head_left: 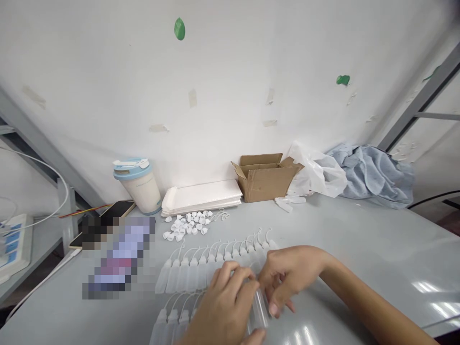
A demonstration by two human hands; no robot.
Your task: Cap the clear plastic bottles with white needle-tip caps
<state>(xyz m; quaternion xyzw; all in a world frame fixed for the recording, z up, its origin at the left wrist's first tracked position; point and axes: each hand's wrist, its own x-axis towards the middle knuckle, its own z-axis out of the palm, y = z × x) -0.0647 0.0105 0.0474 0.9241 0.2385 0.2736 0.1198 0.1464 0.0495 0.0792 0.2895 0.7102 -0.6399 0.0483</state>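
Note:
Translucent plastic bottles (174, 278) with thin looped strings at their caps lie side by side in a row on the grey table. Nearer the camera, a second row of the same bottles (163, 331) is partly covered by my left hand (230, 306). That hand's fingers are bent over a clear bottle (259, 309), its thumb at the lower end. My right hand (287, 278) is just right of this bottle, fingers curled downward and blurred; what it holds, if anything, is hidden. Behind the rows sits a pile of small white caps (189, 224).
At the back stand a blue-lidded cup (143, 191), a stack of white envelopes (203, 196) and an open cardboard box (268, 182). A plastic bag (318, 172) and blue cloth (373, 175) lie right. Phones (117, 213) and a power strip (16, 244) are left.

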